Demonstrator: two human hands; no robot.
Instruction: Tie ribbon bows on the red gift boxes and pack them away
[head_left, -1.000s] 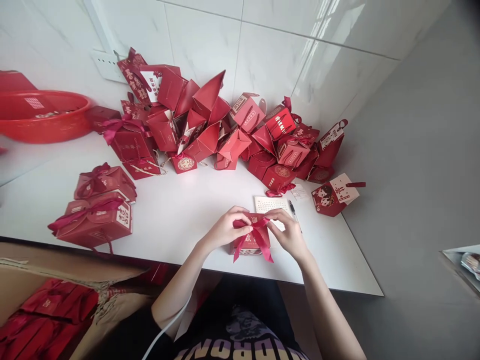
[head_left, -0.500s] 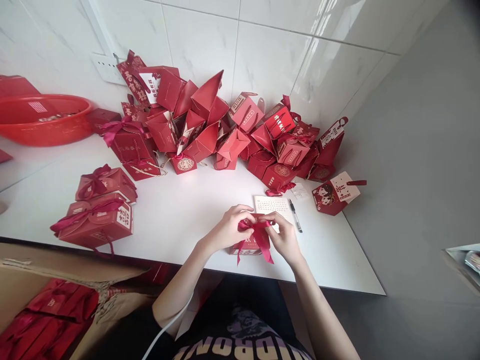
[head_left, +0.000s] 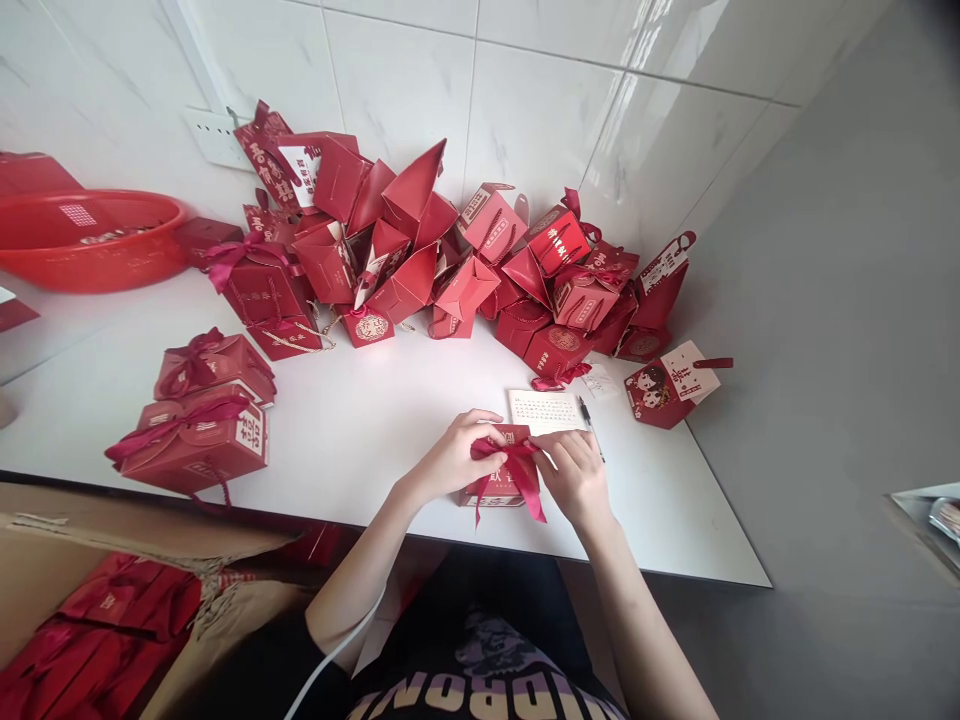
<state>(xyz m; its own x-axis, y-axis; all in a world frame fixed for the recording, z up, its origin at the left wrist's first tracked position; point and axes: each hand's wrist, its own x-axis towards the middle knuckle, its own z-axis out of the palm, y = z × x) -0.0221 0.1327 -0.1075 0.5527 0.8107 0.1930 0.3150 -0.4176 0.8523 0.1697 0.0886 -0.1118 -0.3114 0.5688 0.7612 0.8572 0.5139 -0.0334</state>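
A small red gift box (head_left: pixel 492 491) stands near the table's front edge, close to my body. Across its top runs a crimson ribbon (head_left: pixel 530 492) in a bow, with two tails hanging down the near side. My left hand (head_left: pixel 466 452) pinches the bow's left loop between thumb and fingers. On the other side, my right hand (head_left: pixel 574 472) pinches the right loop with its fingertips. Behind the box lies a notepad (head_left: pixel 547 407) with handwritten lines, and a black pen (head_left: pixel 586 412) rests at its right edge, partly behind my right hand.
Many red gift boxes (head_left: pixel 405 290) are heaped along the tiled wall. Two ribboned boxes (head_left: pixel 202 445) stand at the left. A red plastic basin (head_left: pixel 97 262) sits at the far left. Below the table edge, a cardboard box (head_left: pixel 135 525) holds more red packages. One box (head_left: pixel 667 388) stands at the right.
My right hand has turned and shifted slightly right and down, now covering part of the pen. My left hand stays on the bow, and the box remains in place.
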